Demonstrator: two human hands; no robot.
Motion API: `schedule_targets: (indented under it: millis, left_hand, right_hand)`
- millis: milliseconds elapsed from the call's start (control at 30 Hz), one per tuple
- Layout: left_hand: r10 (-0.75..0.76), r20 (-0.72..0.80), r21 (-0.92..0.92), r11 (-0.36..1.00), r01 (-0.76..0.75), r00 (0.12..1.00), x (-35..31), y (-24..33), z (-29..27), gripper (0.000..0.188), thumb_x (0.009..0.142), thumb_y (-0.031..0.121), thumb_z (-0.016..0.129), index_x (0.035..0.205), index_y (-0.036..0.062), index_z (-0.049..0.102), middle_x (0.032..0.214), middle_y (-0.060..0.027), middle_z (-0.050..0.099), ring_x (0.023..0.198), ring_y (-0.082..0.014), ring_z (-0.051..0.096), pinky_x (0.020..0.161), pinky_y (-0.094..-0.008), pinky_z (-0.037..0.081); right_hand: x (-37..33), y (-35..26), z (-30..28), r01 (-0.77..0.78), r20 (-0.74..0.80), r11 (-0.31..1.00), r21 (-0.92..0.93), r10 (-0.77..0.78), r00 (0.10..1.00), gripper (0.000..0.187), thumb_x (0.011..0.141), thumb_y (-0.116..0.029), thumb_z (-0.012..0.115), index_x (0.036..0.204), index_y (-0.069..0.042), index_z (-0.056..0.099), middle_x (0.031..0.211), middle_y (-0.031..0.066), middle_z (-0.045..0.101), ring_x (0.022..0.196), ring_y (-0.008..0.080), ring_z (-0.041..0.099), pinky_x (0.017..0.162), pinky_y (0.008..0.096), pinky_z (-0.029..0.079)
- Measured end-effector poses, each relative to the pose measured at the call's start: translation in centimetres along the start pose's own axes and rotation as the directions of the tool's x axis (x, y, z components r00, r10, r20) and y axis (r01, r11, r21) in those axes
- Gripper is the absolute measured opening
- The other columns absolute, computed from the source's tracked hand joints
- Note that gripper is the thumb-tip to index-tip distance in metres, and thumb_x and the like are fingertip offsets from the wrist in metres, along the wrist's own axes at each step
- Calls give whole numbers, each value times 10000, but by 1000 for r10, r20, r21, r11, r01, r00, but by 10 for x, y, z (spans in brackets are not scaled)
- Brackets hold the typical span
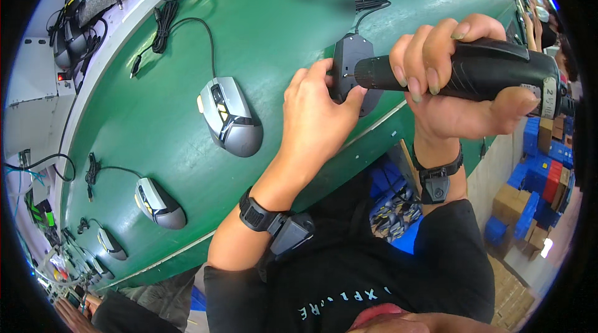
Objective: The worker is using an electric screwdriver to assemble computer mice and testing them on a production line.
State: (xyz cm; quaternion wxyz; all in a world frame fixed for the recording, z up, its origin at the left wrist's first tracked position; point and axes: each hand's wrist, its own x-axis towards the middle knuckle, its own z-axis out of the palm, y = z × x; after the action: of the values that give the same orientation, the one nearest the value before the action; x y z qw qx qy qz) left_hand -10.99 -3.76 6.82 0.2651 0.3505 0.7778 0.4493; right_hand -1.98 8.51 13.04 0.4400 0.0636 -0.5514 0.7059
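A dark computer mouse (353,47) lies belly up on the green bench (286,34), its coiled cable (372,1) stretching out beyond it. My left hand (317,109) grips this mouse by its sides, thumb on the near edge and fingers on the left. In my right hand (451,84) is a black electric screwdriver (483,68), held nearly level and aimed left. Its thin bit meets the mouse's underside near a screw hole; whether it touches cannot be made out. The fingers of my right hand wrap over the body, with the thumb along the lower side.
Left on the bench are a silver-and-grey mouse (233,118) with its bundled cable (163,28), a second mouse (161,202) and a smaller-looking one (111,242). A blue bin of small parts (395,214) sits below the bench edge. Another person's hand (75,314) shows lower left.
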Motion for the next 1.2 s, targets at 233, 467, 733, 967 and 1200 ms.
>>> schedule_targets:
  millis: [233, 467, 733, 967, 1200]
  left_hand:
    - [-30, -26, -45, 999, 29, 999, 2, -3, 8, 431, 731, 143, 813, 1089, -37, 652, 859, -158, 704, 714, -232, 711, 658, -354, 553]
    - [-113, 61, -98, 988, 119, 992, 5, 12, 3, 390, 769, 158, 777, 1054, -58, 624, 911, -202, 652, 932, -360, 627, 832, -449, 500]
    - [-55, -1, 212, 976, 54, 998, -4, 26, 2, 523, 788, 252, 783, 1176, -42, 593, 972, -212, 646, 904, -402, 656, 823, -476, 517]
    - [778, 48, 406, 559, -724, 627, -39, 77, 51, 415, 758, 123, 775, 1134, 40, 622, 956, -155, 571, 872, -299, 559, 764, -384, 472]
    - [598, 281, 121, 754, -646, 750, -30, 66, 153, 246, 818, 144, 729, 1046, 92, 653, 924, -120, 579, 860, -318, 585, 742, -427, 502]
  right_hand:
    - [-2, 10, -6, -35, 42, 999, 35, 33, 999, 801, 816, -820, 510, 1114, -77, 538, 681, 8, 512, 520, 138, 481, 526, 319, 413]
    - [0, 12, -10, -57, 84, 991, 120, 47, 995, 812, 799, -820, 541, 1123, -75, 541, 664, 13, 503, 516, 139, 469, 517, 322, 410]
    - [17, -50, -5, 155, -338, 982, 106, -111, 934, 744, 911, -740, 460, 1052, -21, 589, 554, 31, 499, 394, 162, 461, 392, 320, 402]
    - [-36, -222, -43, 29, -69, 1000, -2, -29, 997, 490, 837, -377, 624, 1051, 49, 510, 690, 14, 486, 543, 117, 507, 602, 284, 422]
    - [-60, -221, -32, 201, -266, 966, -160, -238, 934, 601, 821, -488, 660, 1059, 35, 482, 664, -10, 471, 518, 95, 485, 568, 253, 412]
